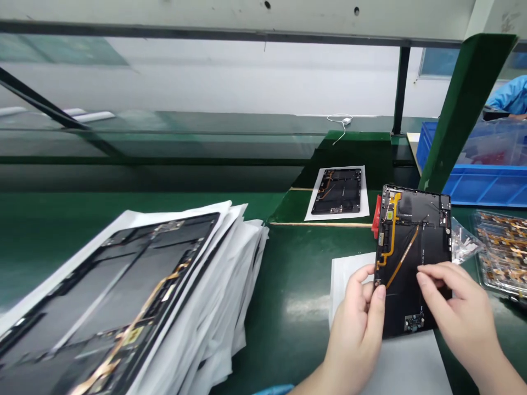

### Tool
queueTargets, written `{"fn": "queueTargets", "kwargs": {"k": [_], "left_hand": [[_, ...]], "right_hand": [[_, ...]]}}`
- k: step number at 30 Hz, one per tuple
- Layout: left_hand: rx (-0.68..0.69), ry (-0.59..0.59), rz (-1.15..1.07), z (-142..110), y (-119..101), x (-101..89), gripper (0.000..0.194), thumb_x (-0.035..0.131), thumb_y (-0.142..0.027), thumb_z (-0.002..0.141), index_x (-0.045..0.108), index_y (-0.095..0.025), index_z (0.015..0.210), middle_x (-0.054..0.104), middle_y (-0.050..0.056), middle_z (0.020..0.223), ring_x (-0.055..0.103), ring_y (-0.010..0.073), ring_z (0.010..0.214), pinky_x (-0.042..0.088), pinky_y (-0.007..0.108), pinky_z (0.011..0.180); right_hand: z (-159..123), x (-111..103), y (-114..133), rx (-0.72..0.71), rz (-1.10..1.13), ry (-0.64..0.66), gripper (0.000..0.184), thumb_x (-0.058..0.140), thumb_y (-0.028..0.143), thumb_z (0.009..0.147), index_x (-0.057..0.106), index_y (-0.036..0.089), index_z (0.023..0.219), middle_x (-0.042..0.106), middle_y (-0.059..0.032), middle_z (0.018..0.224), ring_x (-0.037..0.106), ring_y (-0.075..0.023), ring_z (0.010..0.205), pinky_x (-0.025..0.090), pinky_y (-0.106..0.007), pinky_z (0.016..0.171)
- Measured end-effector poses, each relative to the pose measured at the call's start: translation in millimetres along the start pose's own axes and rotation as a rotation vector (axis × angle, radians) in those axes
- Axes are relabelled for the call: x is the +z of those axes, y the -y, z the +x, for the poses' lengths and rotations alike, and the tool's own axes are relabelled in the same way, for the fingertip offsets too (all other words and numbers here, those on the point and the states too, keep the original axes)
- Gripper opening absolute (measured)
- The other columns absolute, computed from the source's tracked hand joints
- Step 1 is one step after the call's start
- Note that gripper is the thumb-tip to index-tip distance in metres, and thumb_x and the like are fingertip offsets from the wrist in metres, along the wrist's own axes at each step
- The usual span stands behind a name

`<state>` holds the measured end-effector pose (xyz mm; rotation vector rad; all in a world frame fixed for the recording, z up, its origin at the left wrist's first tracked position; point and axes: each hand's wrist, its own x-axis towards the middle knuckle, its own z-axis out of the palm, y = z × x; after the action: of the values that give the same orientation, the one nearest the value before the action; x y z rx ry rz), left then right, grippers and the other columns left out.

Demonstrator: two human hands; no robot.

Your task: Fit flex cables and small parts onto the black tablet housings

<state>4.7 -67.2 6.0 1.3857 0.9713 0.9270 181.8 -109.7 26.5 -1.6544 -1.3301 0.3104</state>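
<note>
A black tablet back housing (405,252) with orange flex cables and a small circuit board near its lower edge is held up, tilted toward me. My left hand (360,318) grips its left edge between thumb and fingers. On the right side, my right hand (461,307) has thumb and index finger pinched together over the inner face, its other fingers partly hidden behind; whether something tiny sits in the pinch I cannot make out. Beneath the housing lies a white sheet (399,367) on the green table.
A tall stack of similar housings (123,296) interleaved with white sheets stands at left. Another housing (337,192) lies on paper farther back. To the right are a plastic bag (465,241), a clear tray of flex cables (504,247), a blue crate (486,184) and a green post (461,115).
</note>
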Motion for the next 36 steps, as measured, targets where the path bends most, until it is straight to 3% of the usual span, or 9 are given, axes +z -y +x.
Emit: {"fn": "queueTargets", "kwargs": {"k": [3,6,12,17,20,24,28,32,36], "left_hand": [[0.038,0.006,0.098,-1.3,-2.1,1.5,0.038,0.048,-0.044,0.101,0.049,-0.020,0.131,0.075,0.004,0.084,0.067,0.0187,0.069,0.051,0.029,0.070],[0.058,0.034,0.117,-2.4,-4.9,4.1,0.037,0.048,-0.043,0.101,0.050,-0.020,0.130,0.076,0.005,0.090,0.069,0.0193,0.073,0.052,0.028,0.071],[0.051,0.056,0.124,-4.3,-3.1,6.6,0.035,0.047,-0.042,0.102,0.051,-0.021,0.130,0.075,0.005,0.087,0.069,0.0194,0.072,0.053,0.028,0.071],[0.042,0.096,0.091,-4.7,-2.7,5.1,0.035,0.045,-0.040,0.103,0.048,-0.020,0.132,0.075,0.009,0.101,0.071,0.0226,0.092,0.054,0.032,0.085],[0.023,0.125,0.048,-1.1,-4.0,0.6,0.037,0.046,-0.041,0.103,0.049,-0.020,0.132,0.073,0.006,0.091,0.069,0.0213,0.086,0.053,0.032,0.084],[-0.043,0.201,-0.009,11.3,-5.8,-10.1,0.042,0.051,-0.044,0.100,0.054,-0.018,0.132,0.069,0.002,0.079,0.065,0.0193,0.075,0.053,0.030,0.077],[-0.105,0.329,-0.076,26.5,-16.8,-23.2,0.043,0.057,-0.044,0.098,0.062,-0.018,0.131,0.074,0.007,0.091,0.069,0.0229,0.089,0.053,0.035,0.088],[-0.109,0.579,-0.098,40.1,-31.8,-40.7,0.035,0.055,-0.040,0.099,0.073,-0.019,0.121,0.074,0.011,0.117,0.067,0.0283,0.112,0.047,0.042,0.105],[-0.184,0.805,-0.039,55.4,-26.4,-60.4,0.036,0.064,-0.042,0.094,0.077,-0.018,0.116,0.076,0.009,0.116,0.067,0.0275,0.111,0.049,0.038,0.102]], "right_hand": [[-4.5,7.5,2.5,0.222,0.209,0.172,0.031,0.065,0.047,0.091,0.078,0.021,0.101,0.072,-0.0053,0.078,0.063,-0.0184,0.065,0.052,-0.029,0.060],[-3.4,10.2,4.6,0.373,0.378,0.253,0.040,0.068,0.053,0.087,0.077,0.017,0.102,0.067,-0.0031,0.068,0.059,-0.0161,0.059,0.049,-0.026,0.054],[-3.2,14.7,12.4,0.483,0.527,0.200,0.043,0.073,0.057,0.081,0.076,0.016,0.093,0.053,0.0031,0.055,0.049,-0.0120,0.049,0.043,-0.023,0.046],[-12.9,23.5,18.6,0.317,0.460,0.143,0.027,0.069,0.043,0.087,0.076,0.018,0.092,0.058,0.0020,0.059,0.052,-0.0120,0.052,0.046,-0.022,0.050],[-13.8,23.5,19.3,0.083,0.303,0.158,0.020,0.063,0.032,0.091,0.077,0.019,0.093,0.066,-0.0017,0.066,0.057,-0.0128,0.054,0.048,-0.023,0.051],[-5.6,14.6,19.7,-0.177,0.087,0.303,0.020,0.059,0.024,0.092,0.076,0.022,0.102,0.067,-0.0010,0.070,0.061,-0.0146,0.061,0.049,-0.025,0.059],[11.1,1.0,24.7,-0.204,0.029,0.442,0.028,0.058,0.017,0.089,0.075,0.025,0.111,0.069,-0.0001,0.078,0.062,-0.0146,0.065,0.050,-0.025,0.062],[32.3,-9.8,37.5,-0.184,0.018,0.632,0.031,0.059,0.014,0.089,0.078,0.031,0.105,0.075,0.0022,0.086,0.066,-0.0152,0.073,0.050,-0.027,0.070],[47.5,-10.1,45.8,-0.142,0.025,0.831,0.023,0.065,0.016,0.088,0.081,0.030,0.097,0.078,0.0026,0.093,0.071,-0.0156,0.081,0.050,-0.026,0.075]]}}
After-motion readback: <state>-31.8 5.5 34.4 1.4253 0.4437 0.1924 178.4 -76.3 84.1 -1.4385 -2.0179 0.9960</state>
